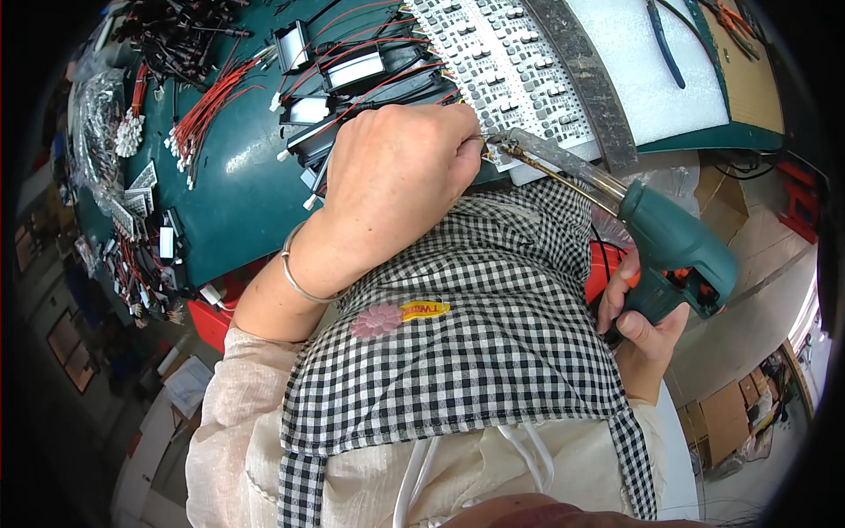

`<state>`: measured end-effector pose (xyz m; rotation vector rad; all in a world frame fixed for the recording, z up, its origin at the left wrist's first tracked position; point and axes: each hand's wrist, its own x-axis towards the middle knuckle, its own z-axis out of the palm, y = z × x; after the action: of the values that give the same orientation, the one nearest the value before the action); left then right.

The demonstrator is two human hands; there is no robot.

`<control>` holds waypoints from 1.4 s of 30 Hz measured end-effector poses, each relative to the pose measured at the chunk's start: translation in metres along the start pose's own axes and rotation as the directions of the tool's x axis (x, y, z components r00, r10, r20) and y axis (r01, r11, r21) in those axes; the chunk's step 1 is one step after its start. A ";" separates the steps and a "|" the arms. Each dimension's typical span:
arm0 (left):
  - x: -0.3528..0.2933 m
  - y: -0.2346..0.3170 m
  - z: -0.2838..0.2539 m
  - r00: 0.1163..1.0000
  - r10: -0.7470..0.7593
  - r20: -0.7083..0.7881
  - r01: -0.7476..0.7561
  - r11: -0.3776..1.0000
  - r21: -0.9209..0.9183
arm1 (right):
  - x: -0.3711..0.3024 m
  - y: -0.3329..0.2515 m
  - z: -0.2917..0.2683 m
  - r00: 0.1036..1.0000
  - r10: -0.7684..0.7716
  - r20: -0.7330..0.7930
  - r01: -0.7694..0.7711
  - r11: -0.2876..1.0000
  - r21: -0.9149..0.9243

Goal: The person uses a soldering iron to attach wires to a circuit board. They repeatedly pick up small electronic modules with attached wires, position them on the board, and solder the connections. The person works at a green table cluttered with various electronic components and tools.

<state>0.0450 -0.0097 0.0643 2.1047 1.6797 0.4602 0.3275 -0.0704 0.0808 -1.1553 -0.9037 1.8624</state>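
Observation:
My right hand is wrapped round the handle of a green soldering gun. The gun's long metal tip points left at the near edge of a sheet of white circuit boards. There my left hand, with a bangle on its wrist, is closed in a pinch right beside the tip. What its fingertips hold is hidden behind the hand. Just beyond it lie black-framed modules with red and black wires, which run toward the boards' left edge.
A dark flat bar lies across the boards. Right of it are a white foam sheet and blue-handled pliers. On the green table are bundled red wires and a clear plastic bag. Cardboard boxes stand at lower right.

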 end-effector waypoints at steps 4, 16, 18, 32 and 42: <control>0.000 0.001 0.000 1.000 -0.002 -0.002 0.002 1.000 0.012 | -0.002 -0.001 0.002 0.999 0.016 -0.033 -0.017 1.000 -0.016; 0.000 0.001 0.001 1.000 0.001 0.017 -0.002 1.000 0.031 | 0.001 -0.002 -0.022 0.974 -0.184 -0.134 0.201 0.972 0.125; 0.000 0.001 0.001 1.000 0.006 0.015 -0.006 0.999 0.032 | -0.001 -0.001 -0.022 0.975 -0.179 -0.134 0.196 0.973 0.123; -0.012 0.000 -0.004 0.999 0.006 0.040 -0.001 0.991 -0.134 | -0.004 -0.003 -0.016 0.973 -0.175 -0.149 0.191 0.976 0.103; -0.014 0.007 -0.001 1.000 0.016 -0.023 -0.018 0.997 -0.077 | -0.007 -0.001 -0.013 0.965 -0.230 -0.124 0.241 0.967 0.083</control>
<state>0.0473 -0.0245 0.0681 2.0665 1.6309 0.5470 0.3417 -0.0734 0.0795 -1.0350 -0.8373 1.6141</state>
